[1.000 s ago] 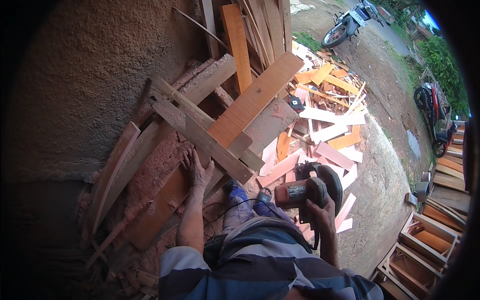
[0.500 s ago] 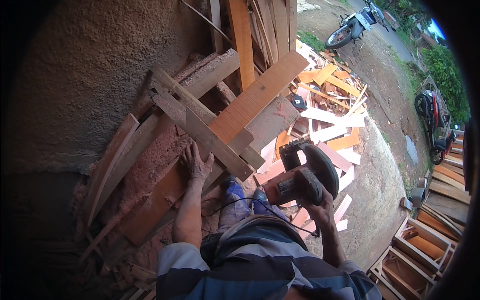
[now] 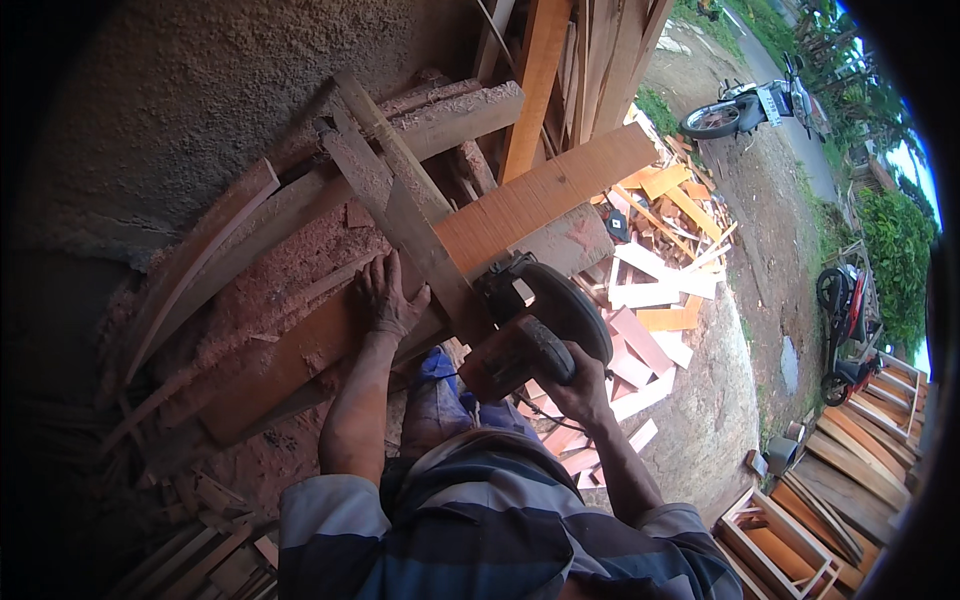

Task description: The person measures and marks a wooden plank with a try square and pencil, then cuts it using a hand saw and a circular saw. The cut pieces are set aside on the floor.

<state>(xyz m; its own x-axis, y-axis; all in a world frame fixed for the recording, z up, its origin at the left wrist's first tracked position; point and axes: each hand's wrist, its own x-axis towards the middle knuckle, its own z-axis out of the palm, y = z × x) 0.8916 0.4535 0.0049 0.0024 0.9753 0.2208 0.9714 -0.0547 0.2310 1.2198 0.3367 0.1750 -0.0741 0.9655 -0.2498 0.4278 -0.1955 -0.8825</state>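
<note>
My right hand [image 3: 578, 390] is wrapped round the handle of a dark circular saw [image 3: 505, 360] with a round blade guard. The saw's front end is against the right part of an orange-brown board [image 3: 560, 188], by the end of a wooden crosspiece [image 3: 425, 245]. That crosspiece belongs to a jig of slats lying across the board. To the left, my left hand [image 3: 388, 300] lies with fingers spread on the near part of the same board, close beside the crosspiece. The saw's blade and lower side are hidden from view.
Sawdust-covered beams [image 3: 460, 120] support the work beside a rough wall [image 3: 230, 120]. Tall planks [image 3: 610, 70] lean behind. Offcuts [image 3: 650, 290] are heaped on the ground at right. A motorcycle [image 3: 745, 110] stands far right, with wooden frames [image 3: 780, 540] nearer. A power cord hangs near my legs.
My right hand has brought the circular saw leftward and forward, from beside the board up to its edge at the crosspiece. My left hand stays on the board. The whole view has shifted slightly.
</note>
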